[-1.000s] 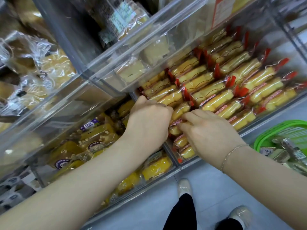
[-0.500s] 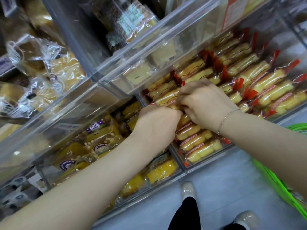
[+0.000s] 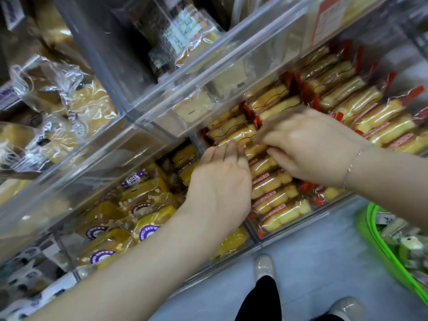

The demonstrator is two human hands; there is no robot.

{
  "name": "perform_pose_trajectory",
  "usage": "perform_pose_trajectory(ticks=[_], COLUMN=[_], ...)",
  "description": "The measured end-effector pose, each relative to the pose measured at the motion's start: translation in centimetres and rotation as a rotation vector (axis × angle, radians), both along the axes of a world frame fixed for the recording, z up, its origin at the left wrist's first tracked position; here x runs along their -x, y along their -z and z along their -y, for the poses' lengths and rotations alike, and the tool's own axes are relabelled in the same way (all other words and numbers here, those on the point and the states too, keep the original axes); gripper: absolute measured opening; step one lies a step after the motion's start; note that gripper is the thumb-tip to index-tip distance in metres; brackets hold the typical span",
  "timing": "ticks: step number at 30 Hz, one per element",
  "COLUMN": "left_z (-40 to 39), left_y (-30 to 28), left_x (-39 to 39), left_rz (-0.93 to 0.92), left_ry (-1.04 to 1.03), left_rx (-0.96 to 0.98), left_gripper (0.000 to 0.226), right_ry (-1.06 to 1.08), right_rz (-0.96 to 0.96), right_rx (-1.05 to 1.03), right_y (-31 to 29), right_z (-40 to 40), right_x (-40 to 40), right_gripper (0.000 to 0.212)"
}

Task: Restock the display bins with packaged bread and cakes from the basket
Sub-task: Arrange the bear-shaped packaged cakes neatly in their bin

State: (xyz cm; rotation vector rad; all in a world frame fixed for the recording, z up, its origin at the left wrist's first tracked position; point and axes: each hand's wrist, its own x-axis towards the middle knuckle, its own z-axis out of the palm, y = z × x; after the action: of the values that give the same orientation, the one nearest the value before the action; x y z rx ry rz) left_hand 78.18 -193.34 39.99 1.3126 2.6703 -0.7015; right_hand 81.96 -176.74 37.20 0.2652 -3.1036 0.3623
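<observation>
Rows of yellow cake bars (image 3: 275,200) in clear wrappers with red ends fill a clear display bin (image 3: 294,230) at centre right. Both my hands are inside this bin at its left end. My left hand (image 3: 220,181) lies flat with its fingers stretched out, the tips pressing on the bars near the bin's left wall. My right hand (image 3: 308,144), blurred, has a bracelet on its wrist, and its fingers curl onto a cake bar (image 3: 254,149) just right of my left fingertips. The green basket (image 3: 379,239) stands on the floor at the right edge with packaged goods inside.
A bin of yellow cakes with purple round labels (image 3: 143,205) sits below left. A clear bin above (image 3: 231,72) overhangs the cake bars and holds pale cake slices. Bagged bread (image 3: 69,96) fills the left shelves. My shoes (image 3: 264,267) stand on grey floor below.
My right hand moved from the bin's front rows up to the back left rows. My left hand opened its fingers flat against the bars. The basket came back into view at the right.
</observation>
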Motion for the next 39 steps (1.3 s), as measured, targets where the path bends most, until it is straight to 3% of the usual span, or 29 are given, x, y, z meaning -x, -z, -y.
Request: perform_pose_trajectory(ticks=[4,8,10,12,16,20,25,28,31,34,39], left_z=[-1.5,-2.6,-3.1,-3.6,-5.6,-6.2,-5.8,-5.6,-6.2,-7.3,-7.4], left_y=[1.2,1.5,1.7,2.1,4.1,6.2,6.2,5.3,5.4,6.2,7.0], left_x=[-0.8,-1.1,-1.3,-1.7,-2.0,-2.7,-2.8,-1.8,-0.1,2.1,2.1], left_rz=[0.062,0.137,0.158,0.181,0.195,0.194,0.250,0.136,-0.021,-0.028,-0.090], left_ry=[-0.094,-0.219,-0.290,-0.382,-0.503,-0.588,-0.607,-0.639,-0.651,-0.732,-0.781], left_rx=[0.106,0.150,0.059,-0.142,-0.525,-0.597,-0.676,-0.764,-0.758,-0.716,-0.708], left_gripper=[0.056,0.059,0.062,0.066,0.067,0.064,0.059,0.055,0.053,0.056,0.057], right_ry=[-0.001,0.083,0.204,0.252,0.026,0.016,-0.025,0.086,0.220,0.163,0.091], right_rz=[0.093,0.160,0.014,-0.049,0.053,-0.022,0.067,0.060,-0.078,-0.052,0.009], right_rx=[-0.083,0.194,0.322,0.242,0.032,0.060,0.007,0.089,0.136,0.001,0.023], right_y=[0.6,0.4,-0.2,0.2,2.3,2.9,2.7,1.5,1.5,2.7,3.7], right_z=[0.7,-0.5,-2.6,-3.9,-3.8,-4.6,-4.3,-4.6,-3.3,-2.2,-2.3], right_x=[-2.1,-1.0,-0.6,-0.4,-0.3,-0.9,-0.4,1.0,2.7,4.4,5.2], right_gripper=[0.039,0.040,0.034,0.038,0.044,0.031,0.038,0.032,0.039,0.053,0.057])
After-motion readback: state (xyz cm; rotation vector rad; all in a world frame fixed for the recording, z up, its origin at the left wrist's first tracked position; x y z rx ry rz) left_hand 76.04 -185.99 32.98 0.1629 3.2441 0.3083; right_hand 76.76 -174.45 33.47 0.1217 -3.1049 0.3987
